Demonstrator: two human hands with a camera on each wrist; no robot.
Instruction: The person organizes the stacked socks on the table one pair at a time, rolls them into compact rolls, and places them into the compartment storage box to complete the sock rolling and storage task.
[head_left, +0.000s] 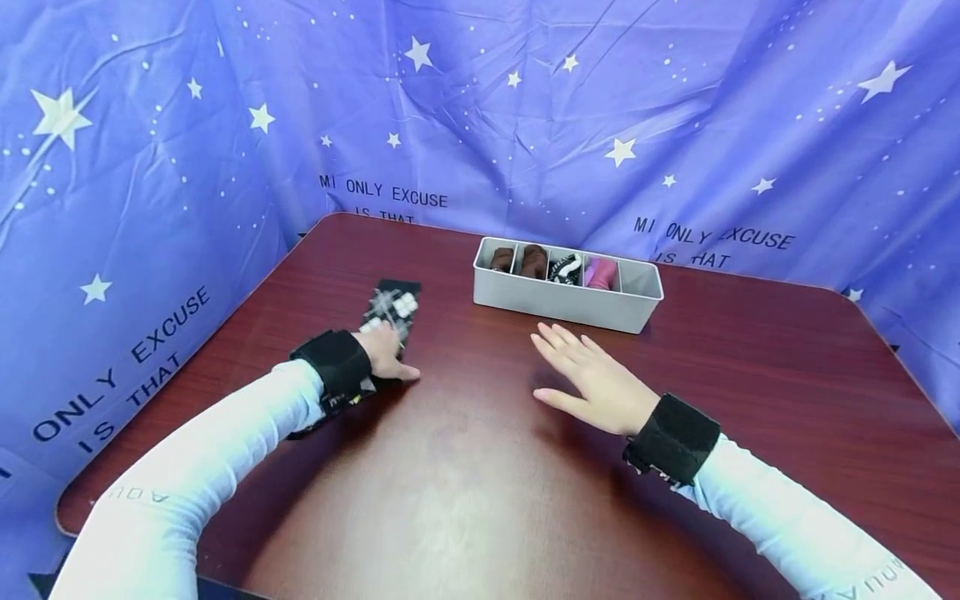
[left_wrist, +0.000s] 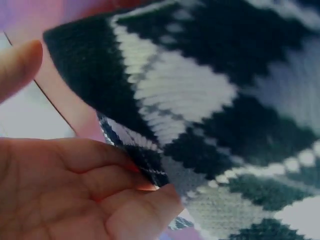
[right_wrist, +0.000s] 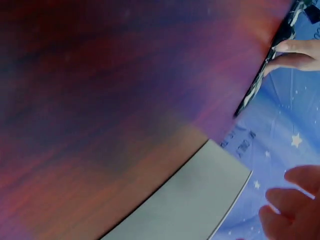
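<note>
A long knitted sock (head_left: 392,308) with a black, grey and white diamond pattern lies on the left side of the table. My left hand (head_left: 384,350) rests on it palm down, the thumb spread out to the side. In the left wrist view the sock (left_wrist: 200,95) fills much of the picture, its dark band near the thumb, and hides the fingertips of my left hand (left_wrist: 95,190). My right hand (head_left: 596,383) holds nothing; its fingers are extended over the table, just in front of a pale grey divided box (head_left: 558,308).
Inside the box's compartments sit two brown bundles (head_left: 534,262), a black-and-white bundle (head_left: 566,269) and a pink-purple one (head_left: 602,273). Behind the reddish-brown table (head_left: 465,450) hangs a blue star-printed curtain (head_left: 480,108), close to the back and left edges.
</note>
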